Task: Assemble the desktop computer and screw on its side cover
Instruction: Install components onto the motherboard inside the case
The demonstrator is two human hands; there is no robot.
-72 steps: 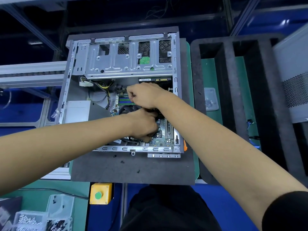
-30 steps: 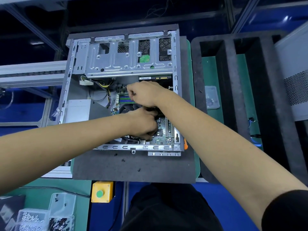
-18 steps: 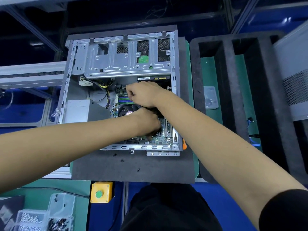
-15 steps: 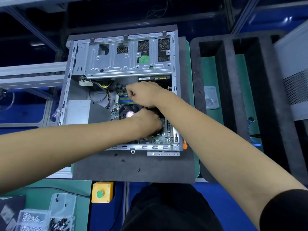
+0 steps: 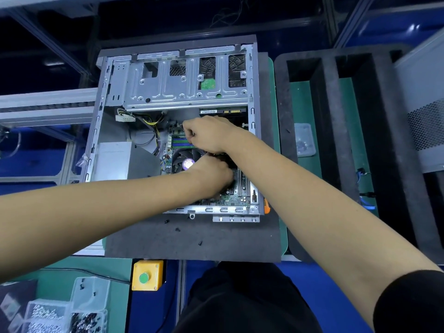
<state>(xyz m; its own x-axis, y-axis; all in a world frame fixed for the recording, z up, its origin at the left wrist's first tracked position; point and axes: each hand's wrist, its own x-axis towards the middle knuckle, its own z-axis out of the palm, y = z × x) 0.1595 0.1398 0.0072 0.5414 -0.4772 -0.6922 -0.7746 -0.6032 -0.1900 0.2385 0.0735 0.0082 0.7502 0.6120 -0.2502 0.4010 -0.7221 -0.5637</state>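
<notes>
While the case lies on its side on a dark foam mat on the table, open face up, so that the board inside can be reached from above. Both hands deep in the middle of it, close over the fan. Right hand curled into a loose fist at the far edge of the fan, fingers tucked under, seemingly pinching something small near the green memory slots; what exactly, cannot tell. Left hand just below it, knuckles up, fingers bent down toward the board and hidden, so grip cannot tell. Probably seating a part or plug, with 1 hand steadying and the other pressing.

Tight room here: drive cage closing off the far side, power supply and its loose yellow and black wires to the left, metal rim of the case near the right wrist. Forearms crossing over the near rim, so little sideways play; lifting straight up looks the easy way out. Several small black screws scattered on the mat near the case. Side cover not yet fitted; the grey perforated panel standing at far right, beyond a black foam rack, may be it. Screw trays at lower left, well apart.
</notes>
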